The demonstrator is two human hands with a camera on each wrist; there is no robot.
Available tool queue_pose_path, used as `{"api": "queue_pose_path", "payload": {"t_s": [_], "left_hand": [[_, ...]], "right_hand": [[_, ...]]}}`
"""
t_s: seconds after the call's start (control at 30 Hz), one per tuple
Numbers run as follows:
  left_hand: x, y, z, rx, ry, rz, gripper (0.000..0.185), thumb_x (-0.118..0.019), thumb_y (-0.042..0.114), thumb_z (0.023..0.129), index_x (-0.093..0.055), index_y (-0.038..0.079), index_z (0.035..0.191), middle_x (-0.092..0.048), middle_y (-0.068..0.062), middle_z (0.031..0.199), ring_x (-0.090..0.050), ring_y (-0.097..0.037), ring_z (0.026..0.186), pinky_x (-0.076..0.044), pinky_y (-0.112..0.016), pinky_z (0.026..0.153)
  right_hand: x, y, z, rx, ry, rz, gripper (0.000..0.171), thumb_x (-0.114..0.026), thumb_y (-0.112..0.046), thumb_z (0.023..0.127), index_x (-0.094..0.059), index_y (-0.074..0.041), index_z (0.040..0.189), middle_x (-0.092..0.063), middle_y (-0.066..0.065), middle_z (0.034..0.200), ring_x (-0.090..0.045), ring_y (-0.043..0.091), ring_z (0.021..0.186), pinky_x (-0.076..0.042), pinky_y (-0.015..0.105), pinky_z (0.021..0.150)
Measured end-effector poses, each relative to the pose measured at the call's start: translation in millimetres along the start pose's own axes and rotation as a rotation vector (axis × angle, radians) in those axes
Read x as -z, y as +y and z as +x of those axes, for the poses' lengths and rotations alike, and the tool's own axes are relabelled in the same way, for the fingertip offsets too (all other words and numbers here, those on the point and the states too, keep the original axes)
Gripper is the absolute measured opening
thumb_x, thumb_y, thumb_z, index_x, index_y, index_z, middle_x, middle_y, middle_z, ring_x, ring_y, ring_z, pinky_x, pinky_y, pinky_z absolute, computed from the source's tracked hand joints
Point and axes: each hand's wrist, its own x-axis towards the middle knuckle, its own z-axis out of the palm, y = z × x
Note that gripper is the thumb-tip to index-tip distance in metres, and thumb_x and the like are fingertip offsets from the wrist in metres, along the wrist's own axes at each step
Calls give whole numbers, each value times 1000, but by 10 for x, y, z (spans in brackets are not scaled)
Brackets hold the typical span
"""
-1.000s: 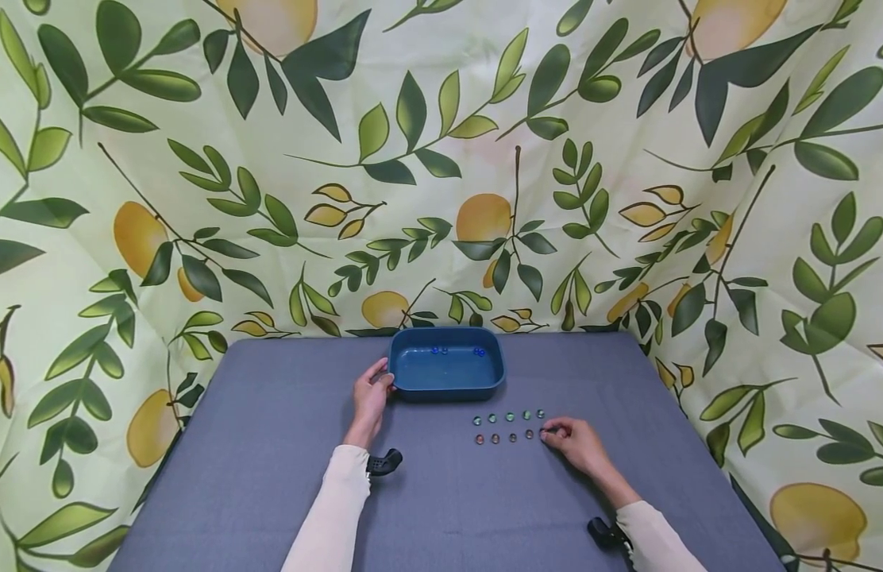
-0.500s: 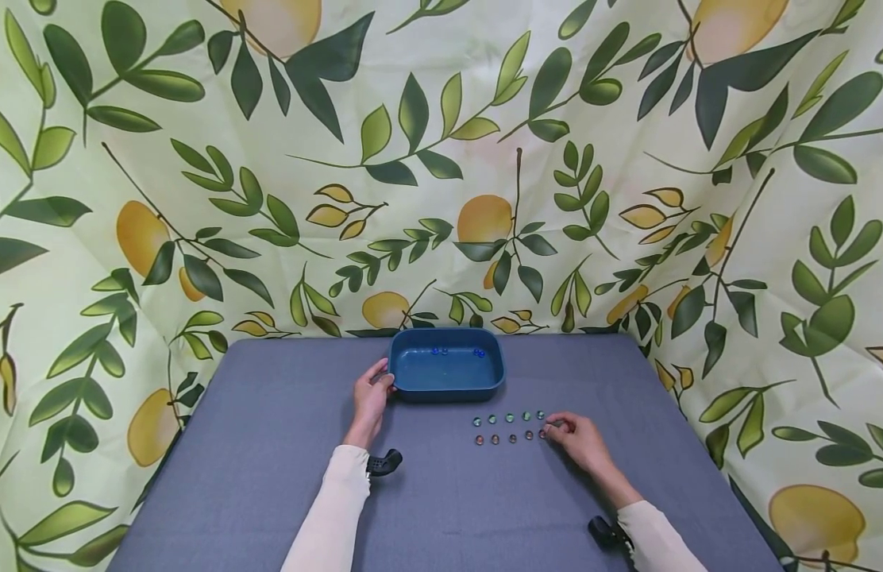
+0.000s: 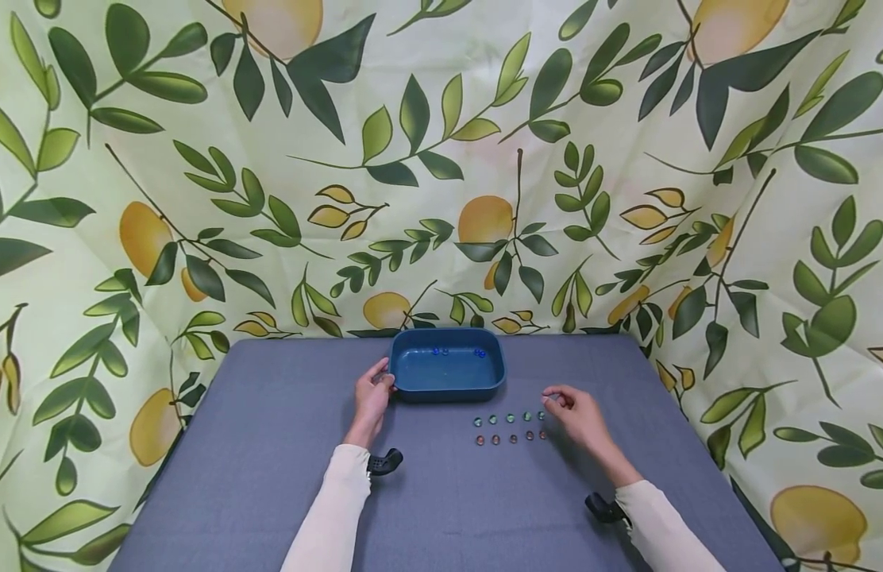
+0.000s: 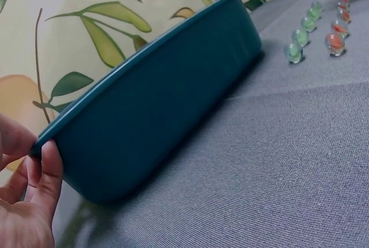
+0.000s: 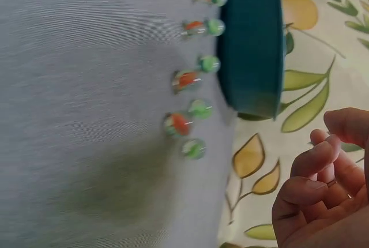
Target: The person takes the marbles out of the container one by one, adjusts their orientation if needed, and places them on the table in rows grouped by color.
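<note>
My left hand [image 3: 371, 401] pinches the left rim of a blue plastic tub [image 3: 447, 394] between thumb and fingers. A few blue marbles [image 3: 480, 353] lie inside at its far side. In front of the tub, several green marbles [image 3: 510, 418] form a row, with several orange-red marbles [image 3: 513, 439] in a parallel row nearer to me. Over the right end of the green row hovers my right hand [image 3: 576, 415], its fingers loosely bent. Thumb and forefinger stand apart in the right wrist view, with nothing between them.
A grey cloth covers the table [image 3: 270, 477]. Behind and at both sides hangs a fabric backdrop [image 3: 413, 214] printed with lemons and leaves; the tub stands close to it. Black wrist cameras [image 3: 386, 462] sit on both forearms.
My right hand has let go of the marble at the right end of the orange-red row, then risen and moved away from me. The left hand keeps its place on the tub.
</note>
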Motion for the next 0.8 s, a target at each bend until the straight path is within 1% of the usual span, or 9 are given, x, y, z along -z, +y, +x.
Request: {"api": "queue_pose_path", "payload": {"t_s": [0.23,0.47,0.53,0.67,0.77,0.8], "left_hand": [[-10,-35,-2,-6,4,15,46,-51,-1,96,-52,5,142,-52,-18,132,-55,-24,104,-54,-28,79],[-15,-24,-1,-10,12,-12,45,-53,-1,95,-54,3,139,-54,-18,130,-55,-18,98,-53,-21,73],[-11,-6,-12,-15,14,-17,45,-53,-1,94,-54,3,139,-54,-19,130,-56,-18,98,-53,-23,74],[-1,15,-16,-20,16,-23,45,-53,-1,94,-54,2,139,-55,-21,131,-57,-24,104,-53,-24,75],[-3,6,-6,-20,15,-21,45,-53,-1,94,-54,3,139,-54,-21,132,-58,-22,102,-53,-23,74],[-5,4,-5,-19,15,-21,45,-54,0,94,-54,3,139,-54,-20,132,-57,-19,100,-52,-22,73]], "right_hand": [[-18,-155,68,30,-20,3,20,-67,-18,92,-71,-6,107,-55,3,74,-42,10,55,-36,23,49],[-86,-207,78,25,-39,28,22,-68,-18,92,-71,-5,108,-55,3,74,-43,9,56,-36,23,49],[-96,-232,89,36,-38,35,21,-68,-19,92,-71,-5,108,-56,2,74,-43,9,56,-37,23,50],[-116,-303,143,55,-37,41,21,-68,-22,92,-71,-7,108,-56,2,73,-44,9,56,-38,23,51],[-142,-368,201,59,-40,45,22,-68,-23,93,-71,-8,108,-55,2,74,-44,10,56,-38,24,50],[-150,-393,221,63,-40,46,22,-68,-24,93,-71,-9,108,-55,2,74,-44,10,57,-37,24,50]]}}
